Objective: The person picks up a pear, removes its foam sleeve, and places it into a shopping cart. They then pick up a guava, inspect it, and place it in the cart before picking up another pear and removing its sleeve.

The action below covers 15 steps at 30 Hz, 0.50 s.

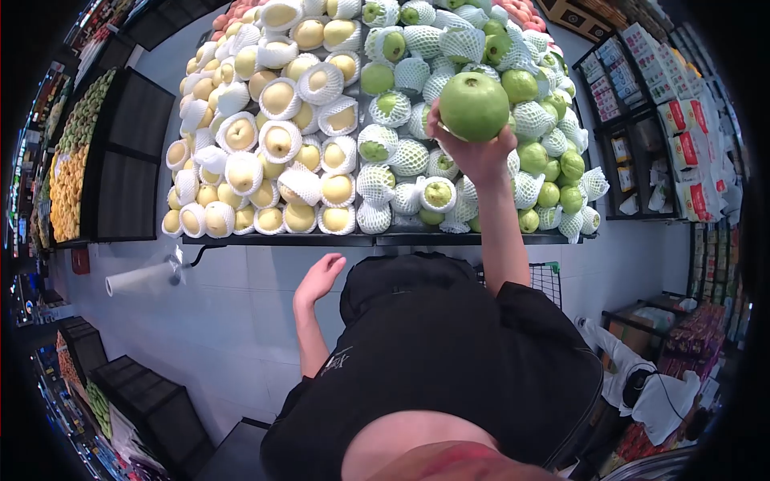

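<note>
My right hand [479, 156] is closed around the lower part of a large green guava [474, 106], held up above the display. The guava's small dark calyx end faces up, and no foam net covers it. Behind and below it lie many green guavas [520, 85], several in white foam nets. My left hand [319, 277] hangs in front of the stand, left of my body. Its fingers are loosely bent, and nothing shows in them. Pale yellow round pears [278, 98] in foam nets fill the left half of the stand, nearest that hand.
The stand's dark front edge [377, 239] runs just ahead of me. A roll of clear plastic bags [140, 276] sticks out at its left. A wire basket [547, 282] is partly hidden by my right arm. Shelves [630, 104] stand to the right, another fruit stand [120, 160] to the left.
</note>
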Tool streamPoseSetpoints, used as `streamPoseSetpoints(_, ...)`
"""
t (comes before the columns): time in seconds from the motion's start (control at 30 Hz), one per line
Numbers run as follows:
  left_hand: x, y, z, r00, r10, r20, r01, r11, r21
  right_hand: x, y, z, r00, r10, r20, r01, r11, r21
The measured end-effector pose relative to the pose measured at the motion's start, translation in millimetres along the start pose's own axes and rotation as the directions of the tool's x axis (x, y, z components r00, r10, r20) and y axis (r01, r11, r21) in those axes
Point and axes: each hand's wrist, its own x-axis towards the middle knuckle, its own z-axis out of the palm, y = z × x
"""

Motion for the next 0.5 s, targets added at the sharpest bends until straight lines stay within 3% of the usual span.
streamPoseSetpoints(0.07, -11, 74, -23, 0.961, 0.27, 0.055, -0.237, 0.914, -0.33, 3, 17, 13, 0.96, -0.256, -0.114, 0.182, 0.88, -0.439)
streamPoseSetpoints(0.1, -10, 100, -30, 0.923, 0.384, 0.018, -0.352, 0.863, -0.363, 5, 17, 30, 0.954, -0.283, -0.105, 0.174, 0.799, -0.576)
streamPoseSetpoints(0.17, -2, 146, -40, 0.814, 0.58, -0.031, -0.534, 0.726, -0.432, 10, 25, 31, 0.893, -0.416, 0.175, 0.333, 0.347, -0.877)
streamPoseSetpoints(0.2, 3, 166, -42, 0.747, 0.663, -0.049, -0.601, 0.642, -0.476, 12, 28, 32, 0.849, -0.415, 0.328, 0.388, 0.066, -0.919)
streamPoseSetpoints(0.27, 17, 198, -42, 0.638, 0.765, -0.082, -0.617, 0.445, -0.649, 8, 33, 42, 0.867, -0.359, 0.347, 0.367, -0.013, -0.93)
streamPoseSetpoints(0.37, 28, 233, -28, 0.51, 0.851, -0.125, -0.452, 0.142, -0.881, 3, 36, 58, 0.839, -0.294, 0.458, 0.401, -0.235, -0.885)
streamPoseSetpoints(0.47, 41, 243, -6, 0.576, 0.812, -0.093, -0.302, 0.106, -0.947, -12, 41, 48, 0.837, -0.15, 0.526, 0.442, -0.381, -0.812)
streamPoseSetpoints(0.5, 43, 245, 2, 0.636, 0.766, -0.097, -0.248, 0.084, -0.965, -20, 40, 46, 0.857, -0.078, 0.509, 0.45, -0.368, -0.814)
